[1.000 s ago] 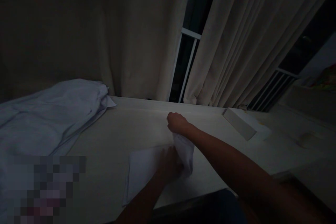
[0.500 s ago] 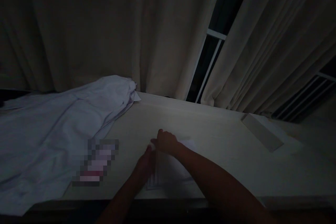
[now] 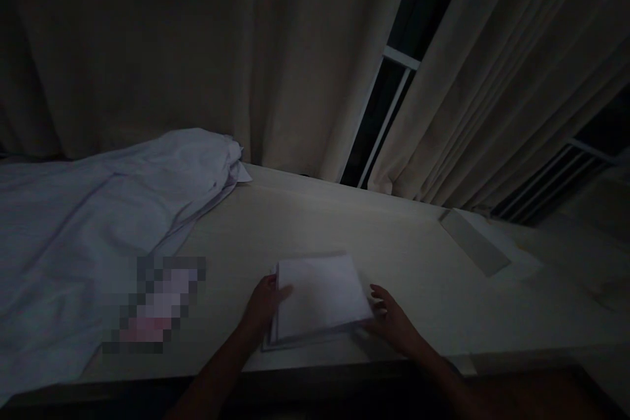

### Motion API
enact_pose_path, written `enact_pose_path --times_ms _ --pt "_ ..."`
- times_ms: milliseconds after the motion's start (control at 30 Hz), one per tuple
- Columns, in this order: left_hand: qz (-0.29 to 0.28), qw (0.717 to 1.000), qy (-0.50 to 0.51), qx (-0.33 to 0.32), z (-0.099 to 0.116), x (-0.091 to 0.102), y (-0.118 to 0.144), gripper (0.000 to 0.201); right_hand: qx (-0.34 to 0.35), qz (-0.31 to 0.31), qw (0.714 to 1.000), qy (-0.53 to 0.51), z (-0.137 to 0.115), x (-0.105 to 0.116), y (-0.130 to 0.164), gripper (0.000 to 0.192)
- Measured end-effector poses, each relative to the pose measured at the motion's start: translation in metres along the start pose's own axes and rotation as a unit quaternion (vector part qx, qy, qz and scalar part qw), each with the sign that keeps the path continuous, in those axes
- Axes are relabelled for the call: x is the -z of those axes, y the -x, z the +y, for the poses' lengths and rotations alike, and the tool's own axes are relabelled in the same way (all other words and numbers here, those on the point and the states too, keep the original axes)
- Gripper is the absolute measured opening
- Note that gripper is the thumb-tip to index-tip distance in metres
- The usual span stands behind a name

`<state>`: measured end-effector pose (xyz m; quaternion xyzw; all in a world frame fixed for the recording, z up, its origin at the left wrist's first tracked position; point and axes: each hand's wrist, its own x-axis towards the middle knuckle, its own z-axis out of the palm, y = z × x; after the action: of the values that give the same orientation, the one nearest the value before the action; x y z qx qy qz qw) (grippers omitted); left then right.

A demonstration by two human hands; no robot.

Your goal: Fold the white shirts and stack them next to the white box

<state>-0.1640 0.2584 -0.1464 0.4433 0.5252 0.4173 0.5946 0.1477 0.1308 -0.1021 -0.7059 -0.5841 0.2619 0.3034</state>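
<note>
A stack of white paper sheets [image 3: 322,295], or possibly a booklet, lies near the table's front edge. My left hand [image 3: 266,302] grips its left side, thumb on top and fingers at the edge. At the lower right corner is my right hand [image 3: 388,321], its fingers apart and the thumb by the corner. Whether that thumb touches the paper is unclear in the dim light. The top sheet looks blank, and more layers show along the left and front edges.
White cloth [image 3: 123,210] covers the left of the pale table [image 3: 295,210]. A blurred-out pinkish item [image 3: 160,305] lies beside it. Toward the back right sits a flat pale box-like object [image 3: 475,243]. Beige curtains [image 3: 305,65] hang behind the table, with a dark window gap between them.
My right hand has moved from the stack's left edge, beside my left hand, across to its lower right corner. The top sheet now lies uncovered. The view has shifted slightly.
</note>
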Motion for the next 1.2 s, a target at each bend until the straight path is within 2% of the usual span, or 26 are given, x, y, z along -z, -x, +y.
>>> enact_pose_path --times_ms 67,167,267,367,600,700,867,967,1033,1133,1200 --pt "0.001 1.0 0.021 0.001 0.001 0.001 0.001 0.045 0.01 0.029 1.0 0.0 0.007 -0.021 0.01 0.084" --pt "0.018 1.0 0.006 0.0 0.003 0.002 0.004 0.045 0.034 0.096 0.994 0.035 0.005 -0.046 0.011 0.068" --pt "0.042 0.998 -0.038 -0.006 0.004 0.002 0.005 0.044 0.036 0.14 0.987 0.071 -0.001 -0.059 0.01 0.058" --pt "0.055 0.997 -0.055 -0.017 0.002 0.001 0.005 0.042 -0.001 0.156 0.981 0.115 -0.002 -0.062 0.012 0.057" --pt "0.085 0.99 -0.104 -0.044 -0.004 -0.001 0.008 0.041 -0.03 0.091 0.956 0.277 -0.006 -0.062 0.016 0.055" --pt "0.104 0.986 -0.123 -0.047 -0.003 -0.002 0.01 0.042 -0.019 0.082 0.946 0.313 -0.009 -0.063 0.014 0.053" --pt "0.115 0.982 -0.14 -0.06 0.0 -0.003 0.015 0.047 -0.055 0.077 0.934 0.345 -0.013 -0.064 0.011 0.052" --pt "0.122 0.976 -0.165 -0.075 0.002 -0.003 0.019 0.055 -0.061 0.073 0.934 0.345 -0.016 -0.066 0.011 0.052" --pt "0.112 0.967 -0.202 -0.109 0.001 -0.002 0.021 0.06 -0.065 0.079 0.938 0.331 -0.018 -0.067 0.012 0.051" --pt "0.065 0.95 -0.256 -0.17 -0.001 0.001 0.021 0.05 -0.043 0.084 0.96 0.264 -0.016 -0.06 0.015 0.053" --pt "0.046 0.945 -0.274 -0.175 -0.004 0.003 0.017 0.041 -0.013 0.049 0.98 0.195 -0.012 -0.046 0.014 0.06"
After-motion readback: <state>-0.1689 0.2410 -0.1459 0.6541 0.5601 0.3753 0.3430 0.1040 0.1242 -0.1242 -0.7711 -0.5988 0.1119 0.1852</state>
